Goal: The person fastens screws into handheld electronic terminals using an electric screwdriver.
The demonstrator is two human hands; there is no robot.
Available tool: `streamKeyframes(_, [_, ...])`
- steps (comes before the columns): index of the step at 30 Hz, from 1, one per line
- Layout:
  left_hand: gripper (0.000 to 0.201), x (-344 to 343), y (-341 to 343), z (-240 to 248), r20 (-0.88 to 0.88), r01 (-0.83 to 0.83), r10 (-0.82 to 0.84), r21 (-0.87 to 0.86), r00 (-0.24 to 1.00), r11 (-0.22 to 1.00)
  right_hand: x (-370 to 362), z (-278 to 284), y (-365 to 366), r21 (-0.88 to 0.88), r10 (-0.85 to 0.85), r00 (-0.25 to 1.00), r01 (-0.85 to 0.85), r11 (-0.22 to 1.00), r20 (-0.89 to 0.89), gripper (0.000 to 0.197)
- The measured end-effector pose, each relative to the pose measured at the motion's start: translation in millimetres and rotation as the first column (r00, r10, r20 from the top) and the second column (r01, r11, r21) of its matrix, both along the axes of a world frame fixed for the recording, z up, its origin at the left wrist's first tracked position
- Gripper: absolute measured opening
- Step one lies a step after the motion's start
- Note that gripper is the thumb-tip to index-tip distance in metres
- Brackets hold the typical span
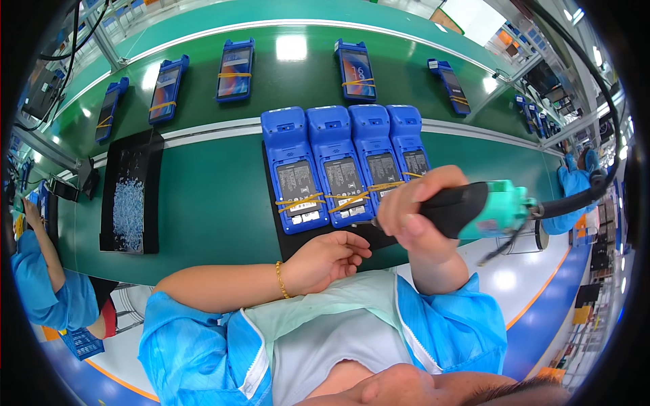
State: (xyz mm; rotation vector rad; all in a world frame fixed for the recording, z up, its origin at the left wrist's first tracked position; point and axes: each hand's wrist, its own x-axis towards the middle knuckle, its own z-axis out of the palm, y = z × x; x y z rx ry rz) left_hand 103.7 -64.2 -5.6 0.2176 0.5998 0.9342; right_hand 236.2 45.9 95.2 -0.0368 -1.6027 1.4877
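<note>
My right hand (423, 210) is wrapped round an electric screwdriver (501, 206) with a teal and black body, tilted so its tip end points left toward the devices. My left hand (332, 260) rests near the bench edge, fingers loosely curled and apart, with nothing visible in it. In front lie several blue handheld terminals in a row, backs up, on a black mat (292, 245). Nearest my left hand is the leftmost terminal (288, 145); beside it is a second terminal (332, 145). Yellow rubber bands (349, 201) cross their lower ends. My right hand partly hides the rightmost ones.
A black tray (150, 186) holding many small bluish-clear pieces stands left on the green bench (203, 196). Across the rail, several terminals, such as this one (235, 71), lie screen up on a green surface. A thick cable (575, 203) runs off right. A co-worker's arm (44, 247) shows at left.
</note>
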Motion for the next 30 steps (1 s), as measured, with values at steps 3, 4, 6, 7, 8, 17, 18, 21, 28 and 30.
streamKeyframes(3, [0.024,-5.6,-3.3,-0.7,-0.019,-0.02,0.02,-0.008,1.0,1.0,-4.4,-14.7,0.5,-0.084,0.021,0.994,-0.011,0.996,0.11,0.031])
streamKeyframes(4, [0.025,-7.8,-4.3,1.0,-0.03,-0.031,0.03,-0.032,0.999,0.999,-7.9,-15.1,-0.1,-0.085,0.024,0.993,-0.014,0.996,0.113,0.031])
streamKeyframes(6, [0.027,-12.1,-5.2,3.5,-0.009,-0.047,0.046,-0.049,0.999,0.998,-13.4,-15.7,-1.1,-0.088,0.03,0.998,-0.025,0.996,0.063,0.031])
streamKeyframes(7, [0.029,-13.8,-5.3,3.7,0.009,-0.059,0.059,-0.063,0.998,0.996,-15.4,-17.1,-0.8,-0.079,0.029,0.998,-0.024,0.997,0.053,0.031])
streamKeyframes(8, [0.029,-15.0,-5.2,2.3,0.012,-0.058,0.059,-0.063,0.998,0.996,-16.6,-18.3,-0.8,-0.079,0.028,0.998,-0.024,0.997,0.057,0.031])
streamKeyframes(17, [0.026,-20.1,-3.1,0.1,0.047,-0.06,0.063,-0.07,0.997,0.996,-19.1,-17.2,-5.8,-0.077,0.027,0.99,-0.016,0.997,0.137,0.03])
streamKeyframes(18, [0.023,-19.9,-3.3,-2.1,0.052,-0.056,0.06,-0.06,0.997,0.997,-20.1,-16.3,-6.5,-0.067,0.042,0.99,-0.033,0.997,0.138,0.031])
streamKeyframes(21, [0.02,-20.3,-3.3,-0.4,0.053,-0.051,0.054,-0.057,0.997,0.997,-21.5,-16.1,-8.9,-0.057,0.067,0.986,-0.059,0.997,0.15,0.032])
streamKeyframes(28, [0.034,-19.8,-3.0,-6.0,0.089,-0.075,0.081,-0.07,0.993,0.995,-31.6,-11.3,-11.9,0.087,0.009,0.97,-0.031,0.996,0.242,0.026])
streamKeyframes(30, [0.034,-20.1,-3.0,-4.9,0.087,-0.075,0.081,-0.069,0.993,0.995,-31.4,-11.7,-12.6,0.073,0.018,0.972,-0.036,0.997,0.234,0.026])
